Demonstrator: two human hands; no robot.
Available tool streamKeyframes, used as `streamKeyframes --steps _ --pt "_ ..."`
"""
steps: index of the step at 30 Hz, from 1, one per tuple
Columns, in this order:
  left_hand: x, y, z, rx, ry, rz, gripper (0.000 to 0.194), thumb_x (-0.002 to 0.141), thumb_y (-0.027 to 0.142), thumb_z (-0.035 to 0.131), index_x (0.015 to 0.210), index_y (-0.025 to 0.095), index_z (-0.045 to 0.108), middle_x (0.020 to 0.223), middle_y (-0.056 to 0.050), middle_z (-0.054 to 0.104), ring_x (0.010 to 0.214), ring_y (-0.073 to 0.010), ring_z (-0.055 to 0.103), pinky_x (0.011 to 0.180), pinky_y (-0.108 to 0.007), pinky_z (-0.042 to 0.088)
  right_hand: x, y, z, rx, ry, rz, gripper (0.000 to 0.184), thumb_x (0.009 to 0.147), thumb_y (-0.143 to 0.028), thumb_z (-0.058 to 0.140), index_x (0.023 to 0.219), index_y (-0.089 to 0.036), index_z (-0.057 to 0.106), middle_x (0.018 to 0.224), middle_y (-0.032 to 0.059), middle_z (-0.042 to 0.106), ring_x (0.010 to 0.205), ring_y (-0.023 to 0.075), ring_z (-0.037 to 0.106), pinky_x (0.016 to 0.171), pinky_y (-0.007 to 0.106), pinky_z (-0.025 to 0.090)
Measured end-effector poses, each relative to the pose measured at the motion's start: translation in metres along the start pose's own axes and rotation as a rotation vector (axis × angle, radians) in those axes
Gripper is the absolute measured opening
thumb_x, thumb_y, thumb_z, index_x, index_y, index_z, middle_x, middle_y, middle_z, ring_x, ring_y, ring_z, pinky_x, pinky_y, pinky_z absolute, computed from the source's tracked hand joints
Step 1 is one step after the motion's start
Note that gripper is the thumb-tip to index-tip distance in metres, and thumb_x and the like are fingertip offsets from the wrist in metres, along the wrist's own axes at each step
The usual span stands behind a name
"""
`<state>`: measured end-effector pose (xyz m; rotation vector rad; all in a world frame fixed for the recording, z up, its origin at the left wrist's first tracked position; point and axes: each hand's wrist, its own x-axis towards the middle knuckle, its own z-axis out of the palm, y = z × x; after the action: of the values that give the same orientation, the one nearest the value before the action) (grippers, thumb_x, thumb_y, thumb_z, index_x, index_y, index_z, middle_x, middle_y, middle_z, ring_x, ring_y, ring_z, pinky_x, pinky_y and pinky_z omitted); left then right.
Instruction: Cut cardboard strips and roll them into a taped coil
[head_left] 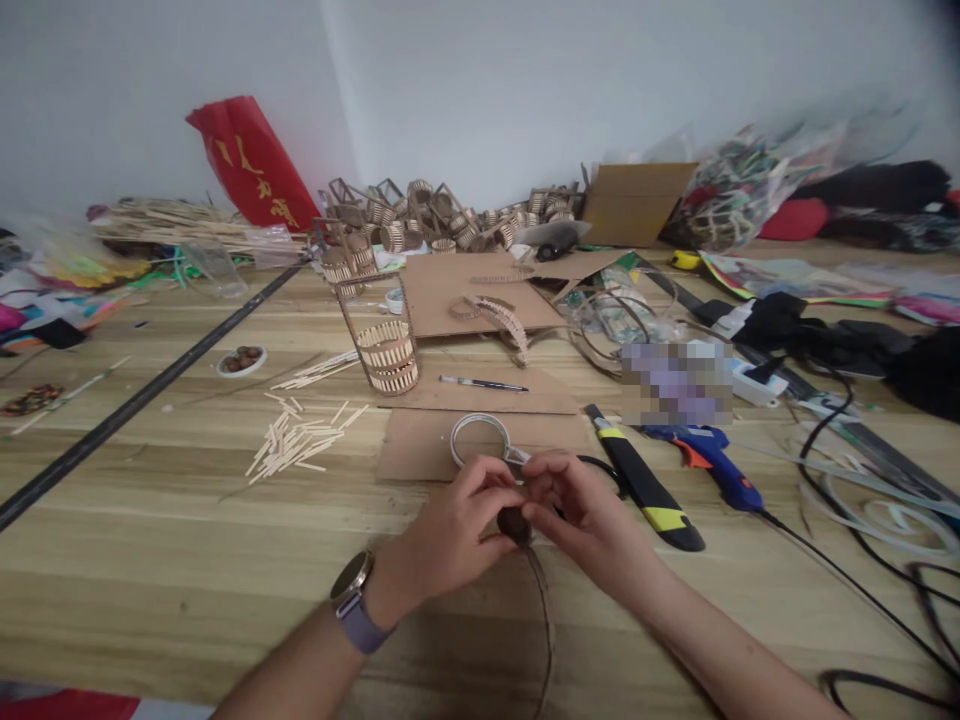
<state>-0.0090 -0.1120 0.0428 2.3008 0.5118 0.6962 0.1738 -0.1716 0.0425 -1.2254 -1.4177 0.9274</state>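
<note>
Both hands meet over the table just in front of a roll of tape [480, 420]. My left hand [457, 525], with a watch on its wrist, is closed on a small dark brown round piece [514, 525] that looks like a nut. Pressed together at the top of the same piece are the fingertips of my right hand [589, 515]; the exact pinch is partly hidden. From the piece a thin brown strand [547, 620] curves down toward the table's front edge. A pair of scissors [517, 455] lies partly covered behind the fingers.
A slatted wooden bucket [386, 355] with a tall frame stands beyond loose sticks [296, 440]. A bowl [241, 360] holds brown round pieces. To the right lie a black-yellow cutter [649, 485] and a blue glue gun [712, 465] with its cord. Cardboard [442, 300] lies behind a pen [484, 384].
</note>
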Motion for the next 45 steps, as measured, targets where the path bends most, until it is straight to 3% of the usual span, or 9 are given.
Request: streamKeyframes --steps 4,9,15,20,27,32,36,45 --pt "0.001 0.002 -0.002 -0.034 0.033 0.004 0.038 0.076 0.003 0.068 0.109 0.02 0.061 0.116 -0.009 0.054 0.112 -0.0238 0.056 0.099 -0.039 0.05 0.001 -0.001 0.003 0.05 0.062 0.023 0.021 0.085 -0.04 0.065 0.088 -0.023 0.051 0.07 -0.0023 0.055 0.062 0.0136 0.056 0.054 0.024 0.049" --pt "0.002 0.004 -0.003 -0.047 0.069 0.023 0.034 0.079 0.009 0.071 0.11 0.019 0.062 0.115 -0.01 0.055 0.11 -0.0239 0.056 0.098 -0.039 0.05 -0.001 -0.005 0.0 -0.257 0.153 -0.19 0.008 0.088 -0.025 0.06 0.08 -0.023 0.061 0.079 0.0028 0.063 0.073 0.0166 0.062 0.064 0.028 0.053" --pt "0.001 0.001 0.002 -0.08 0.153 -0.026 0.029 0.08 0.02 0.075 0.107 0.02 0.065 0.11 -0.009 0.056 0.106 -0.0231 0.057 0.095 -0.038 0.051 -0.005 -0.007 -0.002 -0.518 0.164 -0.419 0.015 0.092 -0.018 0.055 0.092 -0.024 0.068 0.087 0.0064 0.068 0.082 0.0191 0.067 0.069 0.031 0.057" --pt "0.001 0.001 0.004 -0.101 0.178 -0.051 0.031 0.078 0.015 0.075 0.107 0.017 0.065 0.11 -0.009 0.055 0.105 -0.0226 0.057 0.094 -0.037 0.051 -0.005 -0.006 0.0 -0.594 0.15 -0.524 0.016 0.094 -0.016 0.052 0.092 -0.023 0.066 0.088 0.0063 0.069 0.082 0.0181 0.067 0.07 0.03 0.058" --pt "0.002 0.0 0.006 -0.091 0.193 -0.084 0.031 0.079 0.015 0.073 0.108 0.019 0.066 0.109 -0.009 0.055 0.105 -0.0229 0.057 0.095 -0.039 0.051 -0.004 0.003 0.001 -0.667 0.126 -0.451 0.019 0.097 -0.023 0.047 0.099 -0.023 0.067 0.095 0.009 0.071 0.088 0.0207 0.07 0.074 0.033 0.058" --pt "0.001 -0.004 0.008 -0.053 0.277 -0.071 0.036 0.08 0.009 0.07 0.112 0.022 0.062 0.111 -0.008 0.053 0.105 -0.0226 0.057 0.094 -0.041 0.052 -0.005 0.012 0.002 -0.74 0.07 -0.459 0.029 0.099 -0.032 0.045 0.087 -0.022 0.069 0.09 0.0085 0.074 0.077 0.0206 0.069 0.067 0.033 0.052" --pt "0.002 -0.005 0.006 -0.035 0.293 -0.054 0.037 0.078 0.007 0.07 0.111 0.021 0.061 0.109 -0.007 0.052 0.104 -0.0224 0.057 0.092 -0.039 0.053 -0.003 0.004 -0.004 -0.715 0.088 -0.439 0.027 0.097 -0.039 0.05 0.085 -0.022 0.068 0.084 0.0072 0.073 0.076 0.0208 0.068 0.066 0.033 0.049" --pt "0.001 -0.004 0.009 0.084 0.285 -0.016 0.036 0.082 0.007 0.066 0.114 0.02 0.057 0.111 -0.008 0.052 0.104 -0.0221 0.057 0.092 -0.039 0.053 -0.002 -0.007 -0.004 -0.67 0.151 -0.325 0.017 0.093 -0.026 0.054 0.083 -0.023 0.067 0.074 0.0023 0.072 0.068 0.019 0.067 0.062 0.031 0.048"
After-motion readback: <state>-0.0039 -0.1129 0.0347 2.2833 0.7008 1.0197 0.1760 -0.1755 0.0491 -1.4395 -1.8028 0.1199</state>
